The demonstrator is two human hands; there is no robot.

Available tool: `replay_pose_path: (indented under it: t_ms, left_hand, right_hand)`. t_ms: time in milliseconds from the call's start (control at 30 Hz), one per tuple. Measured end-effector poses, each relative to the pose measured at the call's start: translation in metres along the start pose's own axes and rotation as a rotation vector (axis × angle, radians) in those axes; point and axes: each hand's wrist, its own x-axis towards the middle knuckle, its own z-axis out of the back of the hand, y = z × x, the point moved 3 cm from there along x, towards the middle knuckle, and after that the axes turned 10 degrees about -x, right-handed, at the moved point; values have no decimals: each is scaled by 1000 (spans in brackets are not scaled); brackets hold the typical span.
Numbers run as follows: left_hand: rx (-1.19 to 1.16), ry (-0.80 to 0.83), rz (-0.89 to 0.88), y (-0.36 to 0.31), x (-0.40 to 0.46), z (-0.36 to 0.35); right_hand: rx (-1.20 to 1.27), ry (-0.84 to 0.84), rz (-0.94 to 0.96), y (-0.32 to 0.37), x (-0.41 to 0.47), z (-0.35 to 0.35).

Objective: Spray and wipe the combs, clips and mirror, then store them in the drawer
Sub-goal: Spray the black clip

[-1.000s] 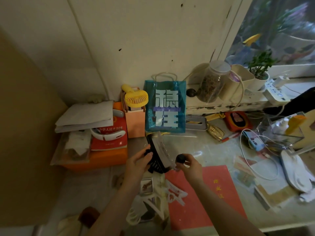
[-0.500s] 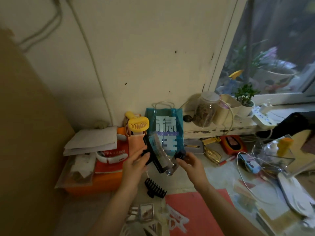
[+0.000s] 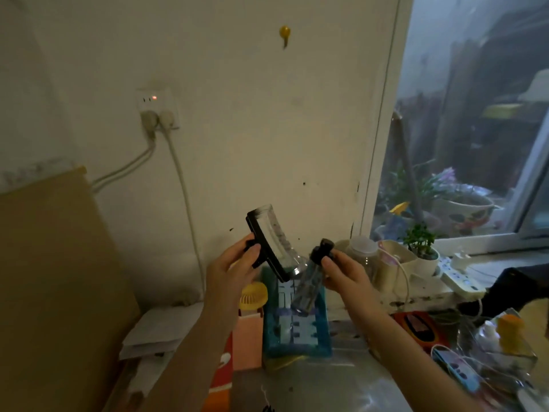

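While both forearms rise from the bottom of the frame, the left hand (image 3: 234, 270) at centre holds up a black-backed comb (image 3: 269, 242), fingers curled round its handle, clear teeth pointing right. Just beside it, the right hand (image 3: 346, 273) has its fingers clamped on a small spray bottle (image 3: 310, 285) with a black cap, tilted toward the comb. Behind them on the worktop (image 3: 320, 388) stands a teal bag (image 3: 297, 325) bearing large white Chinese characters, too blurred to read. Farther back, upper left, a wall socket (image 3: 157, 110) shows a red light.
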Motion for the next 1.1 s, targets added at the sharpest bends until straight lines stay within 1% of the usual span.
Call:
replay_pose_path:
  t_ms: [33,167,267,400,600,733,900,1100]
  left_hand:
    - [-3,26,-23,-8,3,-4]
    - [-76,19,-95,-43,12,-15]
    - [-97,50,-137,-69,16,-23]
    - [-127,72,-185,-102,23,-35]
    - [-138,163,-265,-145,30,-56]
    - [-135,168,-305,-163,33,-67]
    - [-140,190,-347,-178,35,-79]
    - [-121,197,-369,-192,38,-88]
  right_hand:
    - [3,-2,20,10,1,2]
    - [-12,-29,127,50,8,8]
    - [-31,-34,235,84,12,10]
    - [-12,-82,384,126,14,15]
    - [-206,-129,606,185,14,25]
    - [-270,-166,703,208,17,29]
    - [-370,-207,779,223,15,33]
    - [-601,-315,920,231,13,35]
